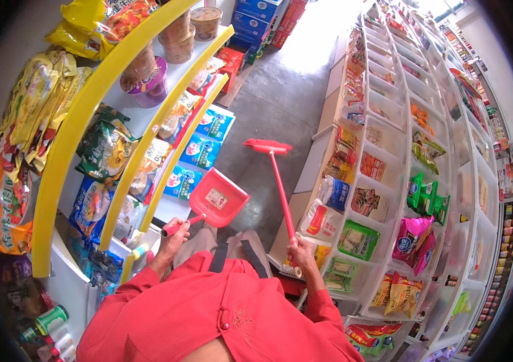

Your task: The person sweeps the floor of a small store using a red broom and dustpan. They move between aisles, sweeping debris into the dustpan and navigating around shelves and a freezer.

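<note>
My left hand (174, 239) is closed around the handle of a red plastic dustpan (222, 203), near the handle's dark end. The pan bears a sticker inside and hangs beside the lowest shelf on the left. In my right hand (304, 256) is a broom (281, 194) with a red stick, gripped near its pale top end. The red broom head (267, 146) lies farther out along the aisle, over the grey floor (261, 90). I cannot tell whether the dustpan touches the floor.
Shelves with yellow edges (116, 68) hold packaged noodles and tubs at my left. Clear plastic bins (374, 172) of packaged snacks line my right. Stacked blue boxes (256, 18) and a red box (231, 65) stand farther up the aisle.
</note>
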Available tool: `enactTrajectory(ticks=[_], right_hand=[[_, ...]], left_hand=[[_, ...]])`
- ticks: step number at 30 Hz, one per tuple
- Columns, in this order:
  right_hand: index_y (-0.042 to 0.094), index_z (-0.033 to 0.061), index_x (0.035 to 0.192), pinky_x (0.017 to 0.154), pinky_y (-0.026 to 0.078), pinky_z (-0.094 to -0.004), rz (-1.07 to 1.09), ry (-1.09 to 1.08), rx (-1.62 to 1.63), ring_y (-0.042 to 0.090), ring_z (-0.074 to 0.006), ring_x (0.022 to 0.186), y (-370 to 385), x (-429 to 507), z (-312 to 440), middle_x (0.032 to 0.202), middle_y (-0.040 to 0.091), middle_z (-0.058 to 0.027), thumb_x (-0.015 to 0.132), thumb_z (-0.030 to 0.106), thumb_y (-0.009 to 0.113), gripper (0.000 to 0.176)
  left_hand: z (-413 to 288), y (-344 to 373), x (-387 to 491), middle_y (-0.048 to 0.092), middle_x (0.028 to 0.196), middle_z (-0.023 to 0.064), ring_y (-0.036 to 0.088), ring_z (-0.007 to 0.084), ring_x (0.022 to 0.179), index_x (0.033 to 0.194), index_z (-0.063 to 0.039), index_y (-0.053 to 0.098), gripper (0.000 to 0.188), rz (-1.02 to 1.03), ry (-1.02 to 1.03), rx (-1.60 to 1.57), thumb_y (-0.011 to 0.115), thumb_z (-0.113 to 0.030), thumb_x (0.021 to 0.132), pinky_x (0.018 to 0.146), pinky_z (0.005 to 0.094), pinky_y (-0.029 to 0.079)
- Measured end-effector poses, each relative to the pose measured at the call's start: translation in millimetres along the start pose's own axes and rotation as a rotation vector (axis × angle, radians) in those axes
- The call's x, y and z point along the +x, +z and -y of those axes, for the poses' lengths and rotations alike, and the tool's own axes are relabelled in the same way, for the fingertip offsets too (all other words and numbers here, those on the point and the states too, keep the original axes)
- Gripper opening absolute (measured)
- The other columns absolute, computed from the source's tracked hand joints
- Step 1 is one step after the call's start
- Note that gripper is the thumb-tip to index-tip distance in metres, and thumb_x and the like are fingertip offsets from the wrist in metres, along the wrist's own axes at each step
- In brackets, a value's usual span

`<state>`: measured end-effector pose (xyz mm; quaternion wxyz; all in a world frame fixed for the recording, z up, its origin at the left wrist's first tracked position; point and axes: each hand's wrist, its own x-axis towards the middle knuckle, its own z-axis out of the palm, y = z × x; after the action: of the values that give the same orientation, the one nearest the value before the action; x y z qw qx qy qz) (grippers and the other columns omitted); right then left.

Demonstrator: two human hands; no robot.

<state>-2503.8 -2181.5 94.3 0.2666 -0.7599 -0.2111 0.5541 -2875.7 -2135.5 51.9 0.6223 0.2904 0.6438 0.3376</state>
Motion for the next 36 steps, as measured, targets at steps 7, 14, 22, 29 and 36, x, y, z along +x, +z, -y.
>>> enactTrajectory(ticks=[7,14,22,29,36], right_hand=[[0.054,0.0048,0.084,0.033,0.039,-0.0249,0.029,0.094,-0.069,0.048,-0.0107,0.042,17,56,14,0.058,0.049,-0.0011,0.076,0.006,0.057,0.008],[0.052,0.0047,0.079,0.035,0.040,-0.0257,0.092,0.043,0.061,0.049,-0.0109,0.043,-6,142,116,0.059,0.050,-0.0022,0.075,0.003,0.055,0.005],[0.051,0.0035,0.085,0.037,0.038,-0.0254,0.165,-0.080,-0.137,0.048,-0.0109,0.044,-76,204,227,0.059,0.048,-0.0013,0.073,0.000,0.054,0.013],[0.051,0.0004,0.076,0.040,0.040,-0.0308,0.357,-0.218,-0.309,0.051,-0.0134,0.044,-79,341,291,0.051,0.049,-0.0049,0.073,0.006,0.053,0.007],[0.057,0.0022,0.077,0.042,0.039,-0.0296,0.376,-0.150,-0.399,0.051,-0.0117,0.046,-85,411,290,0.053,0.050,-0.0026,0.074,0.012,0.055,0.010]], left_hand=[[-19,18,36,0.054,0.073,-0.0016,0.054,0.0068,0.065,0.083,-0.009,0.054,0.020,0.011,-0.006,-0.008,0.060,-0.028,0.085,0.055,0.0210,0.043],[-52,73,103,0.055,0.072,-0.0022,0.055,0.0070,0.063,0.082,-0.009,0.055,0.018,-0.077,0.013,0.043,0.060,-0.025,0.085,0.052,0.0204,0.044],[-124,147,160,0.057,0.078,0.0033,0.059,0.0109,0.069,0.088,-0.007,0.052,0.019,-0.170,-0.009,0.048,0.054,-0.025,0.088,0.058,0.0229,0.048],[-164,196,192,0.058,0.079,0.0044,0.060,0.0117,0.071,0.088,-0.007,0.052,0.018,-0.258,-0.028,-0.006,0.055,-0.025,0.088,0.059,0.0228,0.048],[-179,222,215,0.058,0.078,0.0027,0.060,0.0100,0.066,0.086,-0.005,0.054,0.018,-0.308,-0.018,-0.011,0.057,-0.023,0.087,0.053,0.0214,0.047]])
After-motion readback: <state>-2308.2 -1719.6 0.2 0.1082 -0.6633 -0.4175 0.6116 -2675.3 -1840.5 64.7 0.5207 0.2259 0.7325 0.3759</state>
